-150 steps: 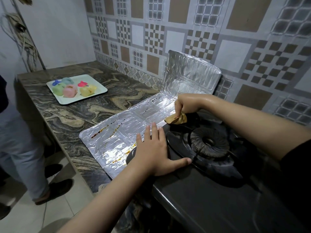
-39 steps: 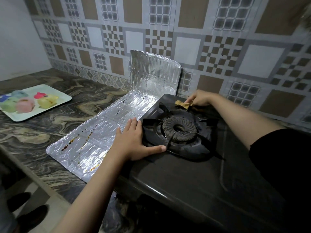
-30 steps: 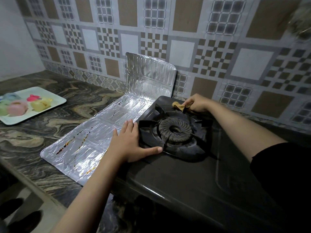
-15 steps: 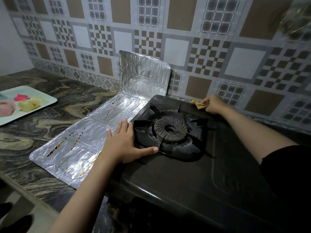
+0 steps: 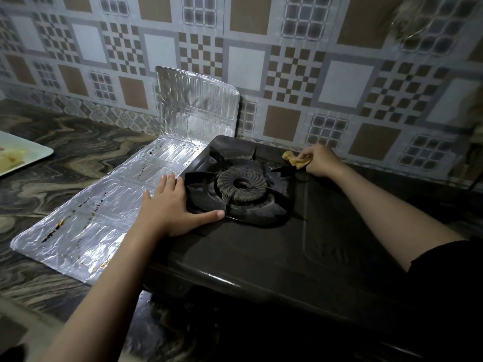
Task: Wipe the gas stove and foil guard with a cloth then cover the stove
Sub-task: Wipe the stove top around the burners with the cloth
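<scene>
**Cloth now at stove's back-right corner**

Right hand [image 5: 317, 161] w/ the cloth [image 5: 295, 159] has slid along the stove's rear edge, from just behind the burner out to the right, near the wall; left hand hasn't budged. Camera swung right too, so the tray at left is mostly cut off now.

Right-hand fingers are curled round the yellowish cloth, bunched up, pressing it onto the black gas stove [image 5: 261, 252] top beside one prong of the pan support [image 5: 203, 184]. Part of the cloth sticks out to the left of the fist.

Left hand [image 5: 170, 205] lies flat at the stove's left edge, fingers straight & together, tips reaching onto the foil, thumb stretched out along the stove top toward the burner [image 5: 241, 182]. Holding nothing, just pressing down.

Foil guard [image 5: 104, 205] sits left of the stove, touching it: long section flat on the marbled tabletop [image 5: 65, 152], w/ dark & brownish streaks along its creases; back section stands upright against the tiled wall [image 5: 287, 61], some dark specks on it.

Burner ring is dark, centred in the pan support. Corner of a pale tray [image 5: 26, 155] shows at far left on the tabletop, well apart from the foil; contents too cropped to tell.
</scene>
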Demonstrator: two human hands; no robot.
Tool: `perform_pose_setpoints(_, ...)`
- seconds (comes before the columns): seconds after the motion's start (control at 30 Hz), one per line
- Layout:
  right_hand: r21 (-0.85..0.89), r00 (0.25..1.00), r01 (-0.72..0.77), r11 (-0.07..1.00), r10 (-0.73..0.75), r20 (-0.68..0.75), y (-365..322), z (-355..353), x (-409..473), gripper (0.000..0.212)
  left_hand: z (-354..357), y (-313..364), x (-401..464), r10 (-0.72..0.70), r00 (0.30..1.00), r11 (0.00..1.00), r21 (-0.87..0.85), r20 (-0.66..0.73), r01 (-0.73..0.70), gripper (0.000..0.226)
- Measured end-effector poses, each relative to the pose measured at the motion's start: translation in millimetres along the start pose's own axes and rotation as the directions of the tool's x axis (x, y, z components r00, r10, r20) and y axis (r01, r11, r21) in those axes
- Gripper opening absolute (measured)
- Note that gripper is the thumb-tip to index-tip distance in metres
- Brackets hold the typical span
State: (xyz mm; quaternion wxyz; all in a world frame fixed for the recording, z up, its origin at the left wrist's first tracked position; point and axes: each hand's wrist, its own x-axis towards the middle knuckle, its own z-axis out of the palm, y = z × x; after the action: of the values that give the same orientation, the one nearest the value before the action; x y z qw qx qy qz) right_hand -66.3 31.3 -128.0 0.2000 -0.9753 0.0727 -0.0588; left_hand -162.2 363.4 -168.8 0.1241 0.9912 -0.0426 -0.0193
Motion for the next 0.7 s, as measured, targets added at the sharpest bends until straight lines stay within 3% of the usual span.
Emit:
perform_pose_setpoints(0.37, -0.074, 0.996, -0.002, 0.997, -0.004, -0.091, -4, 5, -89, 0.04, 3, 4, -15, -0.09, 0.991, 0.996, -0.004, -0.103, 0.09, 0.145)
perform_pose_setpoints(0.7, -0.093, 0.991, 0.121, 0.988, -0.126, -0.049, -25, 8, -196, 0.04, 28, 63, -68, -0.239, 0.957, 0.968, 0.032, -0.167, 0.248, 0.087)
